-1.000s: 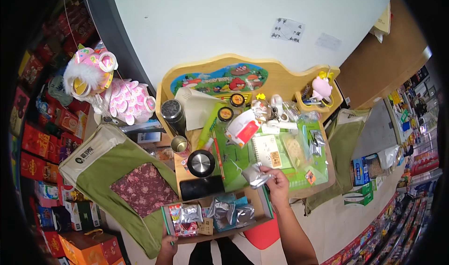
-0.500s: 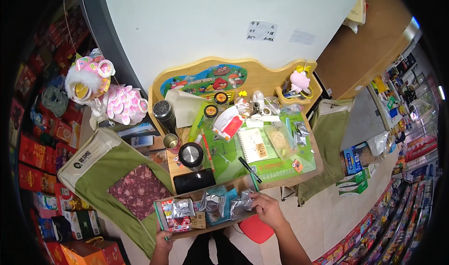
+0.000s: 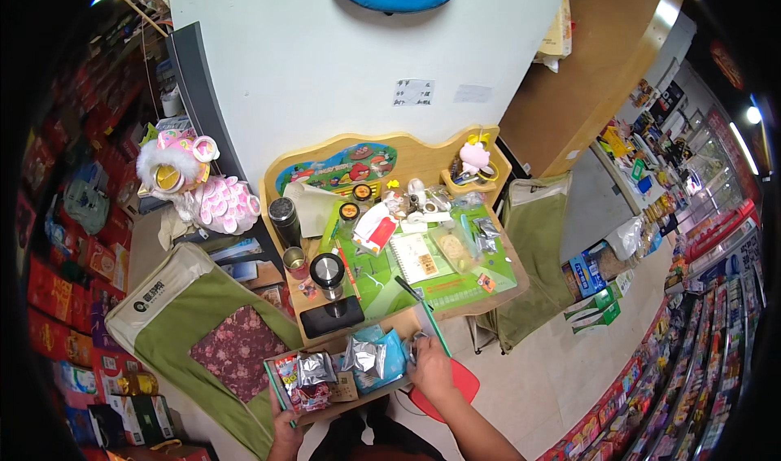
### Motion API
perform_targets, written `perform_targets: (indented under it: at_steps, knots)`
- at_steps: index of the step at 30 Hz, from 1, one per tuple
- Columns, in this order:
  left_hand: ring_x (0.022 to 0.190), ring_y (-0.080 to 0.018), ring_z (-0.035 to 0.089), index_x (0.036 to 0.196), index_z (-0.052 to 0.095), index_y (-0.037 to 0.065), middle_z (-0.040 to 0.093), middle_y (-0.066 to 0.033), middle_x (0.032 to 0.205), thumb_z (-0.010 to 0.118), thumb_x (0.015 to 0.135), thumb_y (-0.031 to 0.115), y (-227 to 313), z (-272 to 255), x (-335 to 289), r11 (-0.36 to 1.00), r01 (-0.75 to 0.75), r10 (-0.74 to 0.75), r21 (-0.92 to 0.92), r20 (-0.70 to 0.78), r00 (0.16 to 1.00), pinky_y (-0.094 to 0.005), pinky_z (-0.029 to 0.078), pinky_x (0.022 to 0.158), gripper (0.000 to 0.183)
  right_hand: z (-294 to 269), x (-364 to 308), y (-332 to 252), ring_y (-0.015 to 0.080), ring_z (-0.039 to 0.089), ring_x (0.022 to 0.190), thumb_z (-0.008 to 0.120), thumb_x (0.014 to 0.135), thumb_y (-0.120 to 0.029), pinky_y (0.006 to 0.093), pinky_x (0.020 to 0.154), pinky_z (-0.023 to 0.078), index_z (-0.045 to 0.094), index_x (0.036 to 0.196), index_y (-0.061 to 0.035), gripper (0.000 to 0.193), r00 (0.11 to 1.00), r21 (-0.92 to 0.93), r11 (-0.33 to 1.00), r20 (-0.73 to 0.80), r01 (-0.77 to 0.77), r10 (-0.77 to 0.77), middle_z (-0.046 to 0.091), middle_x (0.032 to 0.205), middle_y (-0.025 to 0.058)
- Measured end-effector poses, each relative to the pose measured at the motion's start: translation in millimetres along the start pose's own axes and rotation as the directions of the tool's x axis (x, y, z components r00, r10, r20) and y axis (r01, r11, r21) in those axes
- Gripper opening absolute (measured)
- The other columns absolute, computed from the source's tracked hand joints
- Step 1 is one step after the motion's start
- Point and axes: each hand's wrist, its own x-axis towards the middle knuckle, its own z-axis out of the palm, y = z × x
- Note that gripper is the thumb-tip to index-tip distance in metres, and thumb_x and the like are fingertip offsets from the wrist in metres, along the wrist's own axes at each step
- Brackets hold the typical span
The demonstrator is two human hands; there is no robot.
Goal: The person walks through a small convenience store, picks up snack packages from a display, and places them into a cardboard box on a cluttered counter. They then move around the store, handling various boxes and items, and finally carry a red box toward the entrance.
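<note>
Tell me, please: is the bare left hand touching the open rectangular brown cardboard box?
Touching. The head view shows the bare left hand holding the box at its near left corner.

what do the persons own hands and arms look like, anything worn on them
The left hand and right hand are ungloved. The right forearm and left forearm are bare where visible: no sleeve, watch or bracelet. Any rings are too small to make out.

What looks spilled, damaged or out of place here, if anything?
No spill or damage is evident. The silver packets in the open box look untidy: crumpled and lying at differing angles.
</note>
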Motion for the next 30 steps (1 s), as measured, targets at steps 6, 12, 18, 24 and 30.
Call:
perform_targets:
  at_steps: [6,12,18,24,30]
  knots:
    - [0.113,-0.0278,0.052,0.147,0.015,0.014,0.044,-0.0122,0.133,0.046,0.057,0.004,7,-7,-3,0.999,0.014,-0.017,0.048,0.060,0.998,-0.0373,0.045,0.093,0.096,0,4,2,0.0372,0.058,0.079,0.064,0.069,-0.002,0.0449,0.070,0.050,0.056,0.087,-0.0033,0.019,0.978,0.018,0.999,-0.208,0.030,-0.025,0.058,0.087,0.0179]
    - [0.117,-0.0281,0.049,0.148,0.015,0.014,0.041,-0.0124,0.136,0.045,0.057,0.000,5,-28,-8,0.987,0.144,-0.151,0.074,0.102,0.983,-0.0369,0.045,0.095,0.097,9,4,6,0.0354,0.058,0.081,0.064,0.071,-0.002,0.0447,0.069,0.049,0.057,0.080,-0.0029,0.011,0.943,-0.004,0.999,-0.330,0.041,-0.040,0.058,0.083,0.0155]
    - [0.112,-0.0283,0.052,0.146,0.020,0.014,0.046,-0.0127,0.131,0.046,0.059,0.001,-15,-67,4,0.986,0.164,-0.165,0.022,0.115,0.979,-0.0379,0.047,0.092,0.092,-4,-23,-3,0.0352,0.056,0.090,0.064,0.074,-0.005,0.0425,0.079,0.047,0.060,0.086,-0.0028,0.013,0.923,0.074,0.991,-0.378,0.107,-0.072,0.058,0.089,0.0161]
    - [0.100,-0.0258,0.057,0.139,0.034,0.014,0.056,-0.0109,0.115,0.046,0.064,0.004,17,-47,-7,0.983,0.185,-0.185,0.007,0.038,0.982,-0.0404,0.049,0.086,0.077,12,-24,57,0.0355,0.057,0.094,0.060,0.077,-0.006,0.0420,0.083,0.046,0.062,0.091,-0.0028,0.014,0.919,0.210,0.973,-0.356,-0.099,0.170,0.061,0.097,0.0163]
    - [0.098,-0.0239,0.056,0.132,0.040,0.010,0.058,-0.0088,0.110,0.049,0.060,0.008,1,-105,2,0.994,0.094,-0.091,0.050,-0.055,0.994,-0.0359,0.047,0.085,0.073,62,58,97,0.0356,0.059,0.090,0.062,0.075,-0.008,0.0429,0.079,0.049,0.064,0.095,-0.0046,0.020,0.967,0.108,0.989,-0.223,-0.101,0.123,0.061,0.097,0.0162]
